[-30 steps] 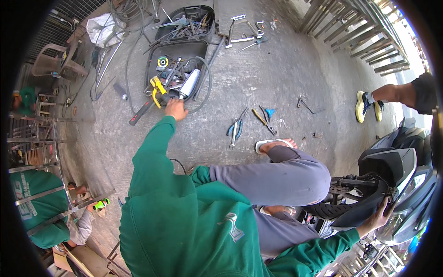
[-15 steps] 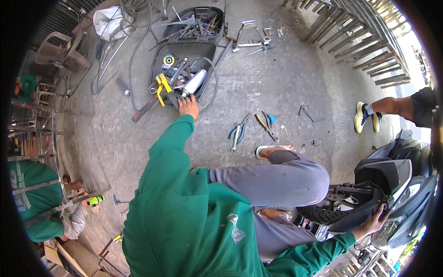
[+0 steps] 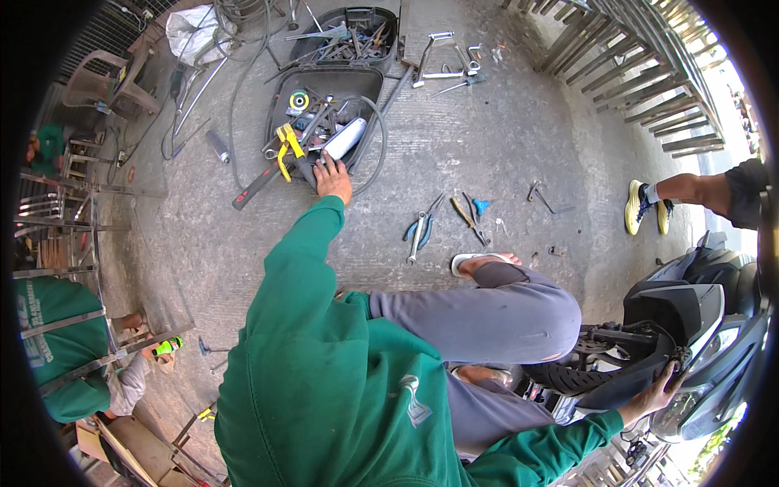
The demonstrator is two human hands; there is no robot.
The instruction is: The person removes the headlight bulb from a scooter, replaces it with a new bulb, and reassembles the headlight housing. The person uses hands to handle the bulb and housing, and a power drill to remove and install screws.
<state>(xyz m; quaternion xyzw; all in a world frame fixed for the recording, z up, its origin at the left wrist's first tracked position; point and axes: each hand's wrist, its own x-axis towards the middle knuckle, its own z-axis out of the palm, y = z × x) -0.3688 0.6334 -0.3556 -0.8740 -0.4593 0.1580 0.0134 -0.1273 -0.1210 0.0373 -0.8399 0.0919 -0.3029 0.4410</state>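
My left hand (image 3: 331, 177) reaches over the near edge of a black plastic tool case (image 3: 280, 96), fingers stretched out and slightly apart. Its fingertips are at the lower end of a whitish bottle (image 3: 346, 140); whether they touch it I cannot tell. Just left of them, a yellow-handled tool (image 3: 286, 150) and a hammer-like tool with a black and red handle (image 3: 258, 187) lean across the case edge. On the far right my right hand (image 3: 654, 396) is curled against the front of a motorcycle (image 3: 686, 312), beside its headlight and above the tyre (image 3: 560, 380). Its fingertips are partly hidden.
Blue pliers with a wrench (image 3: 417, 235), yellow-handled pliers (image 3: 469, 221) and a hex key (image 3: 550, 199) lie on the concrete. Beyond are a tool-filled case half (image 3: 357, 49), a metal frame (image 3: 438, 57) and metal grilles (image 3: 625, 73). A person's shoe (image 3: 634, 207) is at right; another person crouches left.
My left hand has shifted slightly, its fingers now straighter over the case edge by the bottle. My right hand stays at the motorcycle. The view has moved a little.
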